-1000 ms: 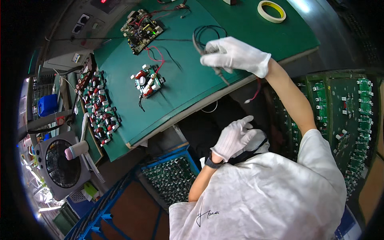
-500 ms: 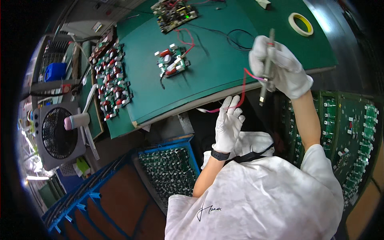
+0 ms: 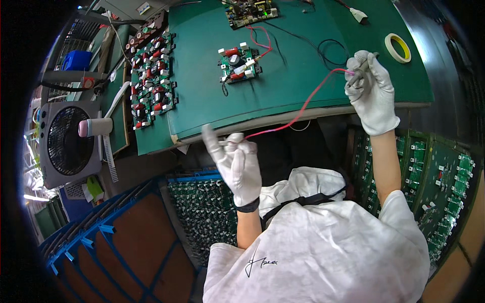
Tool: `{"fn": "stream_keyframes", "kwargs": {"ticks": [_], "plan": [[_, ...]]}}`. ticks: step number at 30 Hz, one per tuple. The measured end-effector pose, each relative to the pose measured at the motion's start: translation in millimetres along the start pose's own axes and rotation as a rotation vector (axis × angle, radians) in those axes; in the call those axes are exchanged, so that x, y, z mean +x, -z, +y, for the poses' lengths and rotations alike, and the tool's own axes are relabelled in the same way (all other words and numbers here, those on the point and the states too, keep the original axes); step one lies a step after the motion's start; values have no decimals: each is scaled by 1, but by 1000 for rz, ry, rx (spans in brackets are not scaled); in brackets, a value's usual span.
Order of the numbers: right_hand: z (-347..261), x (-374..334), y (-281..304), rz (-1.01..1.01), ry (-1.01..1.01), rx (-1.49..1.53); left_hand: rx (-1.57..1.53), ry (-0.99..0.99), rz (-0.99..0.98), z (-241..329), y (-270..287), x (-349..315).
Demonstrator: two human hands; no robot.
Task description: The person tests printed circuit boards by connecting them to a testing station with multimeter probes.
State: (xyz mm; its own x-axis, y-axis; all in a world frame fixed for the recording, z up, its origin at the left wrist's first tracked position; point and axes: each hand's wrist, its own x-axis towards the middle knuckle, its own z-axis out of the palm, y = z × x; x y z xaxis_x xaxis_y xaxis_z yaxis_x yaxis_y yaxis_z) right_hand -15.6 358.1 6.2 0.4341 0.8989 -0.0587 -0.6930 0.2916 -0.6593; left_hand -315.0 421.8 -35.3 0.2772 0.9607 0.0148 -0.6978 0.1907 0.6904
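Observation:
Both my hands wear white gloves. My left hand [image 3: 237,164], in front of the table's near edge, pinches one end of a red wire [image 3: 305,103] between thumb and fingers, with the index finger raised and blurred. From there the wire runs slackly up to my right hand [image 3: 371,93] above the right part of the table. That hand is closed around a grey pen-shaped tool [image 3: 355,79], mostly hidden by the fingers, at the wire's other end. A small green circuit board [image 3: 237,62] with red and black components lies on the mat, apart from both hands.
A larger powered board [image 3: 250,12] with a green light sits at the back. Rows of boards [image 3: 151,83] line the left side. A tape roll [image 3: 398,48] and a white connector [image 3: 358,15] lie right. A fan [image 3: 73,141] stands left; board racks [image 3: 202,212] flank me.
My left hand has gone from open and flat beside the wire to pinching its end, moving left. The wire is stretched out longer. In my right hand the tool has turned and shows less.

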Motion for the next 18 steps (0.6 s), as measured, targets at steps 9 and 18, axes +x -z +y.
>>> {"fn": "stream_keyframes", "kwargs": {"ticks": [9, 18], "plan": [[32, -14, -13, -158, -43, 226, 769, -693, -275, 35, 16, 23], [45, 3, -2, -138, -1, 63, 1456, -824, -216, 24, 26, 21]]}}
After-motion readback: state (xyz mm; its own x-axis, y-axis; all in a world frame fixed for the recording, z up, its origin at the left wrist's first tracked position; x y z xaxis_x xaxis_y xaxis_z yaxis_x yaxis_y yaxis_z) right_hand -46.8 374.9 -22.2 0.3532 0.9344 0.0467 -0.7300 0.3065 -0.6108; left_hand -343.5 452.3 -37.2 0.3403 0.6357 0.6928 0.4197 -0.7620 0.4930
